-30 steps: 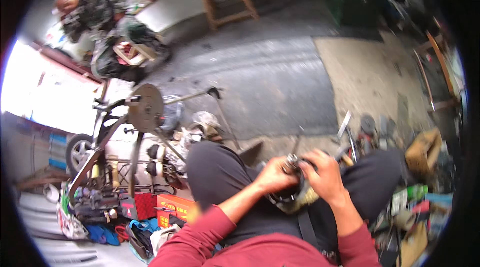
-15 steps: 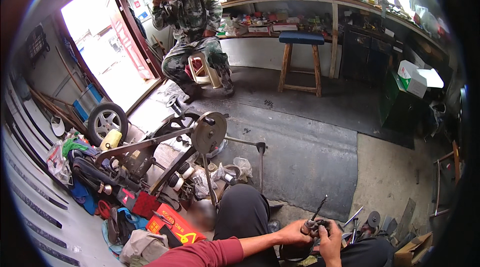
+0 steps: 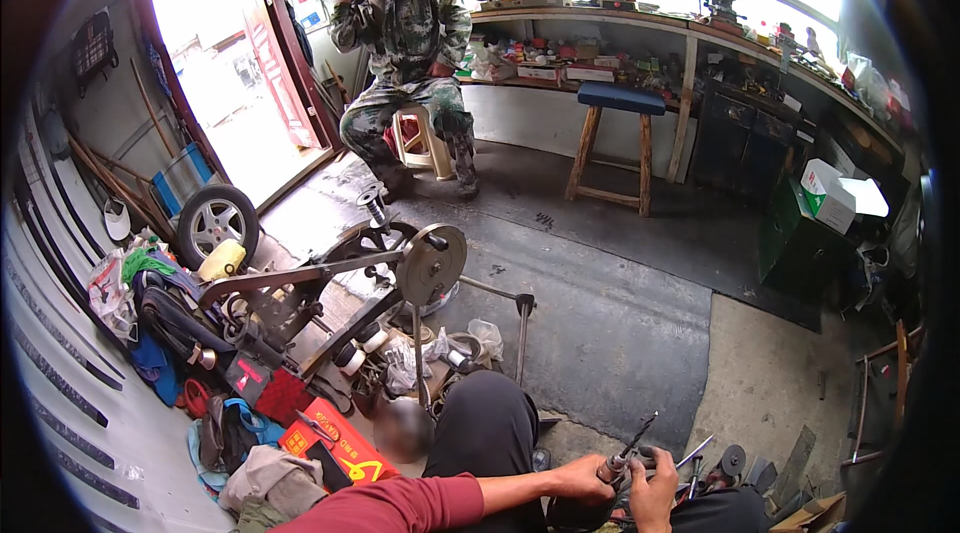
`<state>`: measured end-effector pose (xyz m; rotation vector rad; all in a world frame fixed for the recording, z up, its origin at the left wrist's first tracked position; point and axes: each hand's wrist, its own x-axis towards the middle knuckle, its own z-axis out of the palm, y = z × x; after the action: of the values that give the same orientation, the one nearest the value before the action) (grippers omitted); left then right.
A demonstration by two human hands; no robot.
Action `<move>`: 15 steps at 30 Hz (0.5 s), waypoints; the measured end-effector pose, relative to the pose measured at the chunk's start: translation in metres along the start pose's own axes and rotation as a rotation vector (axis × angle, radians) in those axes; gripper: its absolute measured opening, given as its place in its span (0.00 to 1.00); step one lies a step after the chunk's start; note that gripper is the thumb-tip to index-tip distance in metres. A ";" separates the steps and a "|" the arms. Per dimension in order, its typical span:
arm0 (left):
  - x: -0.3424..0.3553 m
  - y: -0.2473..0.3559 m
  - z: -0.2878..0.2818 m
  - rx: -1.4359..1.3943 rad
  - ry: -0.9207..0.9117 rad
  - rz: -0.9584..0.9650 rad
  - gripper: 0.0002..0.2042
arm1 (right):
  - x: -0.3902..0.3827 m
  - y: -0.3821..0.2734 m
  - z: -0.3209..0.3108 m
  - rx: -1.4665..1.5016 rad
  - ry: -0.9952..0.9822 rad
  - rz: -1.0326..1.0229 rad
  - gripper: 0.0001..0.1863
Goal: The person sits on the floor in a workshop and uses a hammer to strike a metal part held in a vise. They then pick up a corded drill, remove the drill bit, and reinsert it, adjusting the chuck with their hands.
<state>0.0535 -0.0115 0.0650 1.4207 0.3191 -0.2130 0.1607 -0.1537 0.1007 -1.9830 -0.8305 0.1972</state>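
Low in front of me, my left hand (image 3: 582, 479) is wrapped round the front of a drill, behind its metal chuck (image 3: 610, 469). A dark twist drill bit (image 3: 640, 435) points up and to the right out of the chuck. My right hand (image 3: 654, 485) is closed at the chuck's right side, its thumb and fingers bent against it. Whether those fingers also hold a small key is too small to tell. The drill's body lies mostly hidden under my hands, between my dark-trousered knees.
A hand-cranked machine with a round metal wheel (image 3: 432, 265) stands ahead on the left. Bags, cloths and a red box (image 3: 338, 441) lie beside it. Metal tools and a grinding disc (image 3: 733, 459) lie at right. A seated person (image 3: 408, 63) and a blue-topped stool (image 3: 620, 99) are farther off.
The view has tilted and shifted slightly, so the room sits a little differently. Both hands stay together at the chuck, with the right hand's fingers slightly turned.
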 end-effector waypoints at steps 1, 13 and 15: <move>0.000 0.001 0.000 0.020 0.008 0.002 0.07 | 0.001 0.000 0.000 0.010 0.009 0.018 0.12; -0.006 0.013 0.011 0.094 -0.050 -0.072 0.05 | 0.011 -0.022 0.001 0.470 -0.041 0.101 0.06; -0.007 0.015 0.011 0.158 -0.056 -0.109 0.06 | 0.014 -0.029 0.000 0.493 -0.038 0.177 0.05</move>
<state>0.0526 -0.0205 0.0831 1.5520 0.3395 -0.3737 0.1575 -0.1357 0.1271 -1.5864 -0.5612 0.4952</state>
